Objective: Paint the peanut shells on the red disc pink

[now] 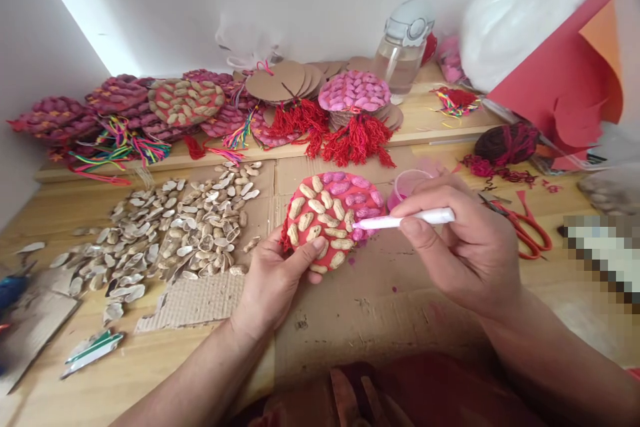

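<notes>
My left hand (pixel 280 273) holds a round red disc (pixel 326 255) by its lower left edge, thumb on top and fingers beneath. Peanut shells cover the disc; those on its right and upper right are pink, the others plain tan. Red yarn shows at its left edge. My right hand (pixel 465 247) pinches a slim white marker pen (pixel 425 217), its pinkish tip touching or very near the shells at the disc's right side. Behind that hand stands a small clear cup (pixel 407 187) with pink liquid, partly hidden. Cardboard (pixel 350 320) with pink spots lies below.
Loose peanut shells (pixel 200 233) are heaped at left. Finished peanut discs (pixel 187 101), cardboard circles (pixel 283 80) and red tassels (pixel 357 140) line the back ledge beside a water bottle (pixel 400 53). Red-handled scissors (pixel 533 237), dark yarn (pixel 505 143) and red paper (pixel 565 73) are at right.
</notes>
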`<state>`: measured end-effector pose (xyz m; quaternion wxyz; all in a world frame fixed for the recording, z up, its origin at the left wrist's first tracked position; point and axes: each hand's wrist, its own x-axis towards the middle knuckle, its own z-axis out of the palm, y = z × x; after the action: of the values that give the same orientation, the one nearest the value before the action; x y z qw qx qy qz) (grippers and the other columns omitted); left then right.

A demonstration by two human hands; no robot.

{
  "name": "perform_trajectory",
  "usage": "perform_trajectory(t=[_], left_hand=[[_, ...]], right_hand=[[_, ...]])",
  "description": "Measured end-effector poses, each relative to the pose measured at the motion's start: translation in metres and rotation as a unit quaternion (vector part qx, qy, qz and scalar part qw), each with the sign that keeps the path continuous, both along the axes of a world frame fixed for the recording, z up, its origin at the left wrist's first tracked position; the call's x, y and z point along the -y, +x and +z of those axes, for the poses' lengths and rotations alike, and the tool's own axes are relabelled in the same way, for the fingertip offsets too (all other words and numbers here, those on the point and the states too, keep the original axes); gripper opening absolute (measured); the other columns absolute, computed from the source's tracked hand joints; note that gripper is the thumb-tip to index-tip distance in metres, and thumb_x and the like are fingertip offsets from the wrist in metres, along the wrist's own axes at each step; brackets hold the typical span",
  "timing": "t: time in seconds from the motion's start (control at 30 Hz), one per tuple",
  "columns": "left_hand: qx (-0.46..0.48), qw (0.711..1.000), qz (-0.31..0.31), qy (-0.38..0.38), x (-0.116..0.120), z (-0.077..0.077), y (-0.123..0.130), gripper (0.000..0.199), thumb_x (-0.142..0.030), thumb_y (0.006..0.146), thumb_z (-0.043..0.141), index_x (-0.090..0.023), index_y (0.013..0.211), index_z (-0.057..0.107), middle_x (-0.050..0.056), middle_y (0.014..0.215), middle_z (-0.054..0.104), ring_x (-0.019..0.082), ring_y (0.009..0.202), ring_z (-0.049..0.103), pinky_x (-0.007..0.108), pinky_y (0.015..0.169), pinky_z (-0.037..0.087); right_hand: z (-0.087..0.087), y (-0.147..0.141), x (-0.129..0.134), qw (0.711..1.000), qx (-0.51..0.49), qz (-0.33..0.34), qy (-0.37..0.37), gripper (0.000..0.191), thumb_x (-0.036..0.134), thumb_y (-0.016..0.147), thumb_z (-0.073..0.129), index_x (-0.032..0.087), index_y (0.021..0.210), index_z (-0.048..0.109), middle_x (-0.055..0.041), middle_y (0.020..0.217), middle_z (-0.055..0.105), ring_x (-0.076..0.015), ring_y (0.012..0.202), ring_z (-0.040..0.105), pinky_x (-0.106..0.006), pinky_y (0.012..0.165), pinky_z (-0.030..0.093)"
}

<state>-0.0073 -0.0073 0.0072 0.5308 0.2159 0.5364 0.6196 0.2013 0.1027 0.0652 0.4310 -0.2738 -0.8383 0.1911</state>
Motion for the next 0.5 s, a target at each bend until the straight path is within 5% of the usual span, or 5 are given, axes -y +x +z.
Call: perform_trajectory(t=[0.5], left_hand=[[-0.018,1.000,-0.005,-0.021,0.0016,-0.0014,0.0006,0.029,-0.036,0.077,0.095,-0.016,0.090,0.078,0.003,0.075,0.074,0.014,0.060,0.067,0.019,0.045,0.054]], right_hand=[[-0.0039,-0.0019,-0.0030,1.000,-0.022,0.006,0.004,0.012,0.020,0.098,0.067,0.029,0.104,0.071,-0.0004,0.094,0.074,-0.0203,0.093,0.068,-0.041,0.089,0.053]])
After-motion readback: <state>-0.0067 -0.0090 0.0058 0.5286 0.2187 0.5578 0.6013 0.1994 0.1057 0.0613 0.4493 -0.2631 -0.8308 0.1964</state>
